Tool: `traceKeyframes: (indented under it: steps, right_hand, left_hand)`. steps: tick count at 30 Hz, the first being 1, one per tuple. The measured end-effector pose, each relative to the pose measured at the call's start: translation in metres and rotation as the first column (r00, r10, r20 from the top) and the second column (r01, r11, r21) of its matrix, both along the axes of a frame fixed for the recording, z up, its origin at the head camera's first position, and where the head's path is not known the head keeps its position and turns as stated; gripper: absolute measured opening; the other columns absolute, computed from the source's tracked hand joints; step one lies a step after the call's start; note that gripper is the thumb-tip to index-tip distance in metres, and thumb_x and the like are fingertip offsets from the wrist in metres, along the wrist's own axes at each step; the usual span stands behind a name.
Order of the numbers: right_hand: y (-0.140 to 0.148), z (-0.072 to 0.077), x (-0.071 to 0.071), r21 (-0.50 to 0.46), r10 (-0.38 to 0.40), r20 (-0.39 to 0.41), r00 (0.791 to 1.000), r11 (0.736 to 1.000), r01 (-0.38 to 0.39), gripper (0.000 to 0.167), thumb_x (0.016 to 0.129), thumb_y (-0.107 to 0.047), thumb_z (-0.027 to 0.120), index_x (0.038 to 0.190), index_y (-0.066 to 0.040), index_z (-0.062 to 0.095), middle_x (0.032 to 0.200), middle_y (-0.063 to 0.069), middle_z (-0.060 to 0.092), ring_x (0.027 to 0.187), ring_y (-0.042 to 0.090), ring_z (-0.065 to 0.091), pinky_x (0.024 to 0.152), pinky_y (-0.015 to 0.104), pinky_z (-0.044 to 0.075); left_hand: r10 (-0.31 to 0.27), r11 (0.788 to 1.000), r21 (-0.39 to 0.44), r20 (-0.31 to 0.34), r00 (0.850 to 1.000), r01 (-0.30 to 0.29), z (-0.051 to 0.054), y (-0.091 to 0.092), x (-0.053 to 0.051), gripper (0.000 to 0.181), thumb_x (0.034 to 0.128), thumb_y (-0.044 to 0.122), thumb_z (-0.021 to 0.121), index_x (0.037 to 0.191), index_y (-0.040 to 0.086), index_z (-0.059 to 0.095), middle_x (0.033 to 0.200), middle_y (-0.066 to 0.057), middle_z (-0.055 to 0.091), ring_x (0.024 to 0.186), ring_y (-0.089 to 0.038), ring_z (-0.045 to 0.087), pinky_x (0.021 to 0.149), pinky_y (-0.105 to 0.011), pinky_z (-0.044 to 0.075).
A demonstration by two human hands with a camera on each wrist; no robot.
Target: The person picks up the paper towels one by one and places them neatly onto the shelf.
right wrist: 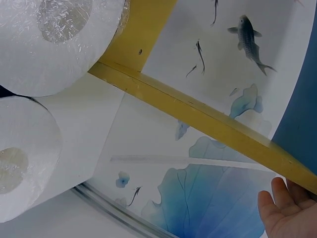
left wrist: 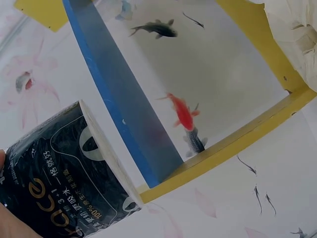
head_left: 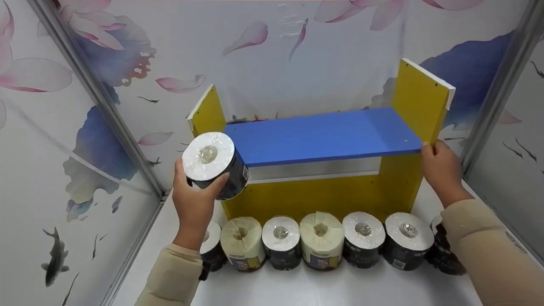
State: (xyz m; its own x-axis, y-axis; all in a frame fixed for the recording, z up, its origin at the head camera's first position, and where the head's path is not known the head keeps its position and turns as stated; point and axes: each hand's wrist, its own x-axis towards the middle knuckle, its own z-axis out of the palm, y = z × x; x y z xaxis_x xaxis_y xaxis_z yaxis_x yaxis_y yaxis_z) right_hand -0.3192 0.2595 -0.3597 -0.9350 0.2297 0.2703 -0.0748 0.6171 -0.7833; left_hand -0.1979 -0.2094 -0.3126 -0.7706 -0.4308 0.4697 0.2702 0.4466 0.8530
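Note:
The left hand (head_left: 193, 204) grips a black-wrapped paper roll (head_left: 229, 180) by its sides, raised in front of the left end of the blue shelf (head_left: 323, 134). In the left wrist view that roll (left wrist: 64, 178) shows its printed wrapper, with part of the hand (left wrist: 12, 223) at the edge. The right hand (head_left: 444, 170) holds the front edge of the rack's right yellow side panel (head_left: 418, 102), at the shelf's corner. In the right wrist view, fingers of the right hand (right wrist: 290, 210) lie against the yellow panel edge (right wrist: 198, 111).
Several rolls, some black-wrapped (head_left: 282, 242) and some cream-wrapped (head_left: 321, 242), stand in a row before the rack's lower yellow board (head_left: 314, 195). Below them lies the white tabletop (head_left: 323, 291). Flower-and-fish printed walls (head_left: 191, 34) enclose the back and sides.

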Motion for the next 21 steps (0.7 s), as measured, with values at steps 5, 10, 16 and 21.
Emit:
traceKeyframes:
  steps: [5, 10, 16, 21]
  right_hand:
    - [0.0, 0.001, 0.001, 0.008, -0.011, -0.019, 1.0, 1.0, 0.011, 0.054, 0.101, -0.039, 0.023, 0.119, 0.006, 0.046, 0.09, 0.018, 0.044, 0.078, 0.031, 0.043, 0.066, 0.039, 0.037]
    - [0.0, 0.001, 0.001, 0.006, -0.015, -0.029, 0.999, 1.0, 0.015, 0.053, 0.101, -0.039, 0.023, 0.117, 0.006, 0.047, 0.087, 0.017, 0.043, 0.076, 0.03, 0.042, 0.065, 0.039, 0.035]
    - [0.0, 0.001, 0.001, 0.005, -0.016, -0.012, 1.0, 1.0, 0.016, 0.054, 0.102, -0.04, 0.023, 0.118, 0.006, 0.046, 0.089, 0.018, 0.043, 0.078, 0.03, 0.043, 0.066, 0.039, 0.036]
    - [-0.002, 0.001, 0.001, -0.007, -0.013, 0.013, 1.0, 1.0, 0.013, 0.057, 0.102, -0.041, 0.022, 0.127, 0.006, 0.044, 0.098, 0.019, 0.046, 0.086, 0.031, 0.044, 0.07, 0.039, 0.037]
  left_hand:
    - [-0.01, 1.0, -0.005, -0.007, 1.0, 0.01, 0.003, 0.003, -0.006, 0.104, 0.0744, 0.03, 0.084, 0.154, 0.008, 0.02, 0.151, -0.011, 0.033, 0.14, -0.022, 0.031, 0.112, -0.043, 0.031]
    - [-0.003, 1.0, -0.01, -0.014, 1.0, 0.003, 0.006, 0.009, -0.012, 0.102, 0.0741, 0.03, 0.084, 0.153, 0.009, 0.022, 0.147, -0.01, 0.037, 0.136, -0.022, 0.036, 0.108, -0.041, 0.036]
    - [0.012, 1.0, -0.01, -0.02, 1.0, -0.012, 0.011, 0.017, -0.019, 0.102, 0.0735, 0.032, 0.084, 0.152, 0.008, 0.024, 0.146, -0.01, 0.04, 0.134, -0.022, 0.038, 0.107, -0.041, 0.038]
    - [0.035, 0.999, 0.001, -0.011, 0.999, -0.035, 0.012, 0.021, -0.025, 0.102, 0.0727, 0.032, 0.085, 0.152, 0.008, 0.025, 0.145, -0.01, 0.041, 0.133, -0.022, 0.039, 0.108, -0.041, 0.037]
